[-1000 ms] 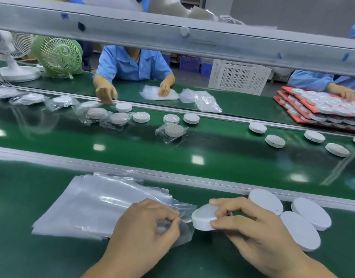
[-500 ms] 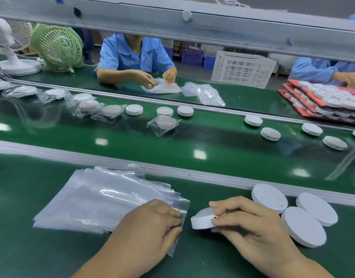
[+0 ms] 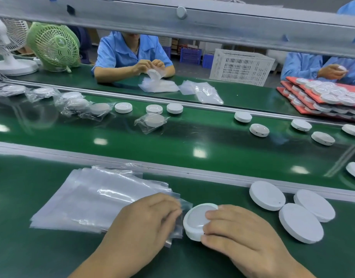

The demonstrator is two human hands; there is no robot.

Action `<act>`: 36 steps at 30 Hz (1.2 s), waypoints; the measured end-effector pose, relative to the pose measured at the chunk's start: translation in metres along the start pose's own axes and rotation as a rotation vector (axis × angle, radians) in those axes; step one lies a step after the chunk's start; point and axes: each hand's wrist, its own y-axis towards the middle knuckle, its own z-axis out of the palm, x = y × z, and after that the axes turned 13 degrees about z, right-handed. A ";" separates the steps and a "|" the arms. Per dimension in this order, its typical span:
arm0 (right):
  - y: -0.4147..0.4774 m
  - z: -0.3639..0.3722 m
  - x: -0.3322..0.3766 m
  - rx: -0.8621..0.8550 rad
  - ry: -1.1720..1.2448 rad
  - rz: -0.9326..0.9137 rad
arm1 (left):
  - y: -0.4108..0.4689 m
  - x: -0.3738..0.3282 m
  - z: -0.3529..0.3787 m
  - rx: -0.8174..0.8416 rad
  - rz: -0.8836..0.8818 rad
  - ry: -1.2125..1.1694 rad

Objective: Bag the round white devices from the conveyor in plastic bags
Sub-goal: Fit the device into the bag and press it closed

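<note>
1. Clear plastic bags (image 3: 88, 199): flat, fanned stack.
2. Round white device (image 3: 194, 217): tilted, domed face up, at the stack's right edge.
3. Three more devices (image 3: 267, 195): flat backs up, clustered right of the first.
4. Conveyor (image 3: 172, 149): carries loose devices (image 3: 242, 116) and bagged devices (image 3: 152, 121).

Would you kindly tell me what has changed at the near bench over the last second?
The right hand has tipped its device from edge-on to face-up and moved it closer to the bag the left hand pinches. On the conveyor, loose devices drifted left. The bag stack and three spare devices stayed put.
</note>
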 end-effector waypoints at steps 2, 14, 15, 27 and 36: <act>0.001 0.003 0.007 -0.073 0.050 0.014 | 0.001 -0.006 0.000 -0.059 -0.057 -0.157; 0.034 0.009 0.041 -0.361 0.923 1.027 | 0.002 -0.020 0.008 -0.174 -0.168 -0.536; 0.035 0.010 0.043 -0.350 0.953 1.051 | 0.002 -0.020 0.009 -0.209 -0.168 -0.542; 0.047 -0.014 0.024 -0.438 1.147 1.384 | 0.004 -0.019 -0.004 0.038 0.065 -0.126; 0.023 -0.003 0.016 -0.052 1.139 1.485 | 0.002 -0.012 0.012 0.264 0.028 -0.057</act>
